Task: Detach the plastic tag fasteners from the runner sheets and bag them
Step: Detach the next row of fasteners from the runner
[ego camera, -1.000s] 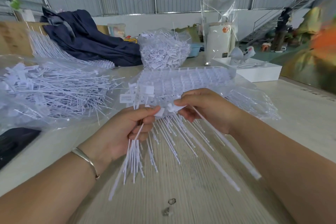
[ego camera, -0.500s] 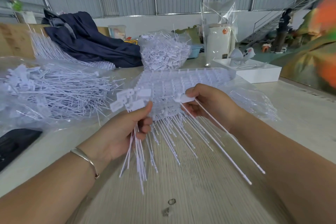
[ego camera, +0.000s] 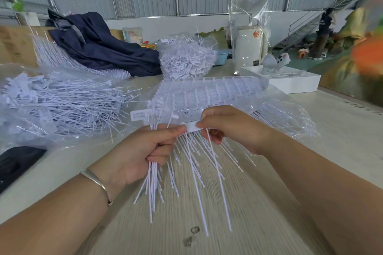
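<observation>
A stack of white runner sheets (ego camera: 209,93) lies on clear plastic in the middle of the table, its long thin tails fanning toward me. My left hand (ego camera: 143,151) grips a bundle of detached fasteners (ego camera: 153,180), their flat heads above my fist and tails hanging below. My right hand (ego camera: 230,126) pinches the white head of one fastener (ego camera: 193,126) at the sheet's near edge, right beside my left thumb. A clear bag of loose fasteners (ego camera: 58,105) lies at the left.
A second heap of fasteners (ego camera: 186,60) sits at the back centre, beside a dark blue garment (ego camera: 99,45). A white box (ego camera: 290,83) and a bagged white canister (ego camera: 250,47) stand at the back right. A black object (ego camera: 16,161) lies at the left edge.
My right hand, which had pulled one fastener free to the right, has come back to the sheet's edge and pinches another head. My left hand shifted slightly right to meet it.
</observation>
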### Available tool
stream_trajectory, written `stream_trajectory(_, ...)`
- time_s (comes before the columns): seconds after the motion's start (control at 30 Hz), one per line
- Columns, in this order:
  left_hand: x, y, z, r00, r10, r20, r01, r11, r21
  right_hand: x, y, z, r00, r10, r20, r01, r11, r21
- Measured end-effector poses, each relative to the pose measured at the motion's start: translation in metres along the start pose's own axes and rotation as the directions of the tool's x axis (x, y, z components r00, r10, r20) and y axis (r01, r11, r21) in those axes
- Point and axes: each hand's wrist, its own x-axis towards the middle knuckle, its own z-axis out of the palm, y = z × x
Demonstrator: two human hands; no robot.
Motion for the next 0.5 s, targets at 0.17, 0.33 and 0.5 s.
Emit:
stream_trajectory(0.17, 0.0004, 0.0016, -0.0027, 1.000, 0.014, -0.006, -0.015, 0.994, -0.113, -0.0029, -0.0035, -0.0027, 1.000, -0.020, 0.002, 0.020, 0.999, 0.033)
stream_trajectory(0.33, 0.0013, -0.0004, -0.0030, 1.000, 0.010, 0.002, -0.010, 0.996, -0.084, -0.0049, -0.0055, -0.0011, 0.997, -0.042, 0.062, 0.042, 0.999, -0.002)
stream_trajectory(0.5, 0.0025, 0.0027, -0.0048, 1.000, 0.008, -0.003, -0.008, 0.994, -0.107, -0.0049, -0.0039, -0.0033, 0.996, -0.068, 0.056, 0.066, 0.997, 0.037)
